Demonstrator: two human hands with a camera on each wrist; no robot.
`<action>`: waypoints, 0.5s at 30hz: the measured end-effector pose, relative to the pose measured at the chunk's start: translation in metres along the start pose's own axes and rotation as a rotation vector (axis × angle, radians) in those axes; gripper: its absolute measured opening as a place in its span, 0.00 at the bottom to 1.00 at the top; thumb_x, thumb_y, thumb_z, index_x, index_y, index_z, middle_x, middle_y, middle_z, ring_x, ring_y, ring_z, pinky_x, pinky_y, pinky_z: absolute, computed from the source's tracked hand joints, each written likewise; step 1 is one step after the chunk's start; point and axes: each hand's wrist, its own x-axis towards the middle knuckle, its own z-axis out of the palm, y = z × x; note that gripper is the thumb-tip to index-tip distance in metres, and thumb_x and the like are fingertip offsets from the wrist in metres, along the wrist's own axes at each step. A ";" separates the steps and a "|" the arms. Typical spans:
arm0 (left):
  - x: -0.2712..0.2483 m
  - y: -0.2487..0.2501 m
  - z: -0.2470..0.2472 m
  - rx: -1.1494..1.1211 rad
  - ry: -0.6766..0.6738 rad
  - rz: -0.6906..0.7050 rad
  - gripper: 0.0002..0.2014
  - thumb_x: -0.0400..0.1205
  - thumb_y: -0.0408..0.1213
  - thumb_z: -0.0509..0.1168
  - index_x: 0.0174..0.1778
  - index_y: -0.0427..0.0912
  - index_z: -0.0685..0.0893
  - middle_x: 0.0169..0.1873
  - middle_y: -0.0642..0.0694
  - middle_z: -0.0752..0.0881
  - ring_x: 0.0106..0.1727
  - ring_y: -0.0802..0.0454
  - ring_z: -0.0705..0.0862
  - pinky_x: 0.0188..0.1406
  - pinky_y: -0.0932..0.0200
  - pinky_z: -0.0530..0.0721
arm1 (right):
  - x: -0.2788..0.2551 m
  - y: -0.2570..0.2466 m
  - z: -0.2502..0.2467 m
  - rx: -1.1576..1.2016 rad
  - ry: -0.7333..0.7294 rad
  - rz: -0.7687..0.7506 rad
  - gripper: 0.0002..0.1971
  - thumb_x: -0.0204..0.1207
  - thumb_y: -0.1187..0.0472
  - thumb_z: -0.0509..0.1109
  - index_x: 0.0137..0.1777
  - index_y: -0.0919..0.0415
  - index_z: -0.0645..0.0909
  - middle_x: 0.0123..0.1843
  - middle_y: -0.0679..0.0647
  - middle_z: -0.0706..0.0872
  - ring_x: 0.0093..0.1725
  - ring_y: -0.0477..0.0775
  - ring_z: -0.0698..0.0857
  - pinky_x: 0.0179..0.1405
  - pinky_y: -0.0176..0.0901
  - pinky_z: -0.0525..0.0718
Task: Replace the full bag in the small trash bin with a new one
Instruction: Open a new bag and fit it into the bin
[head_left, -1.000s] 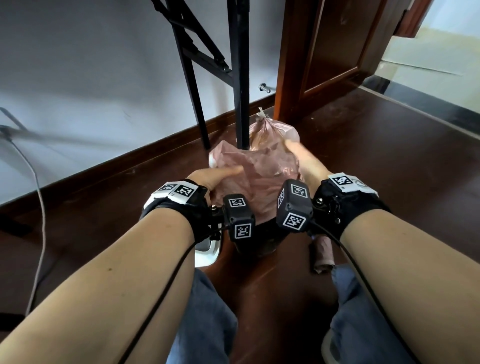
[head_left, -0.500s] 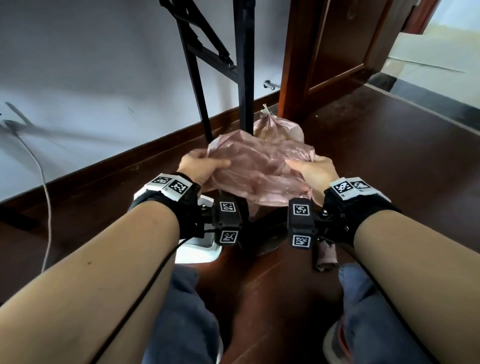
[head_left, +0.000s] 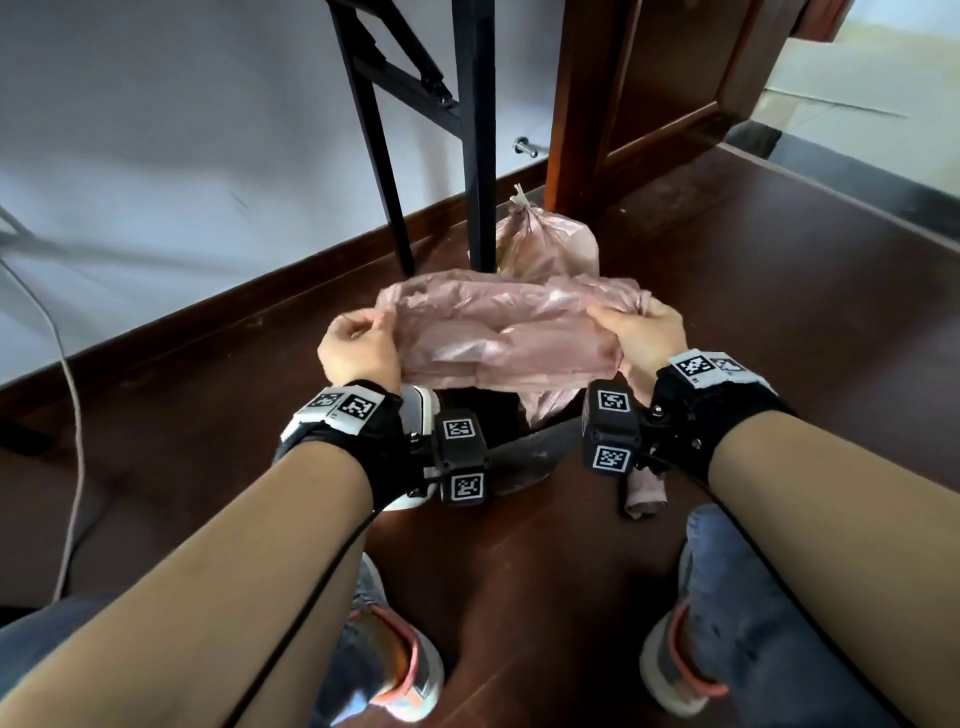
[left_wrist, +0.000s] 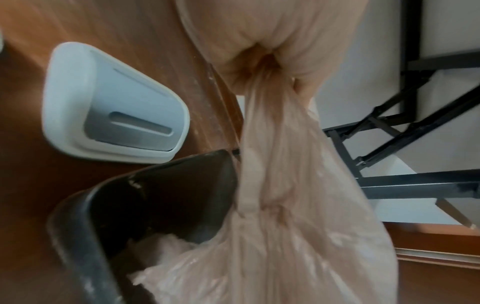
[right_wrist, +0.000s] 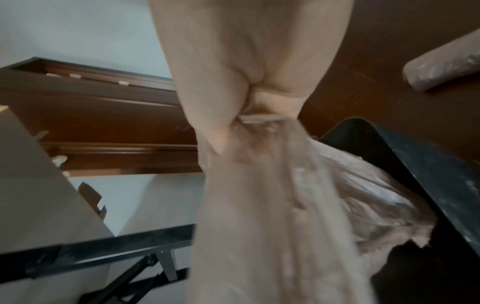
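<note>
Head view, new pink bag (head_left: 498, 338) stretched between both fists, left hand (head_left: 358, 349) and right hand (head_left: 641, 338) fingers clamped on its rim, bottom dangling into black bin (left_wrist: 145, 197), tied full bag (head_left: 545, 244) behind.

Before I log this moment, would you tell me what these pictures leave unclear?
- Bin floor: left wrist view, the new bag drapes inside.
- Tied full bag: head view, a table leg and the new bag cover its base.
- Right hand fingers: right wrist view, blurred at the grip.
</note>
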 end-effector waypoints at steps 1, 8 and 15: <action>-0.005 -0.005 -0.002 0.031 0.056 -0.004 0.09 0.75 0.46 0.72 0.34 0.48 0.81 0.35 0.50 0.86 0.40 0.49 0.86 0.54 0.55 0.86 | -0.001 0.001 -0.003 -0.042 -0.007 0.046 0.10 0.70 0.69 0.77 0.51 0.65 0.85 0.45 0.60 0.88 0.38 0.53 0.87 0.43 0.39 0.89; -0.026 -0.054 -0.011 0.252 0.169 -0.197 0.18 0.84 0.45 0.62 0.61 0.34 0.77 0.60 0.34 0.84 0.63 0.36 0.82 0.61 0.50 0.76 | -0.007 0.030 -0.017 -0.248 0.037 0.253 0.19 0.64 0.61 0.83 0.53 0.69 0.86 0.44 0.63 0.91 0.42 0.59 0.92 0.44 0.46 0.90; -0.019 -0.072 -0.011 0.348 -0.005 -0.246 0.24 0.79 0.56 0.63 0.51 0.35 0.85 0.49 0.37 0.88 0.54 0.36 0.85 0.59 0.51 0.82 | -0.012 0.043 -0.025 -0.348 -0.014 0.270 0.22 0.66 0.53 0.81 0.55 0.68 0.85 0.42 0.60 0.88 0.43 0.60 0.88 0.40 0.48 0.86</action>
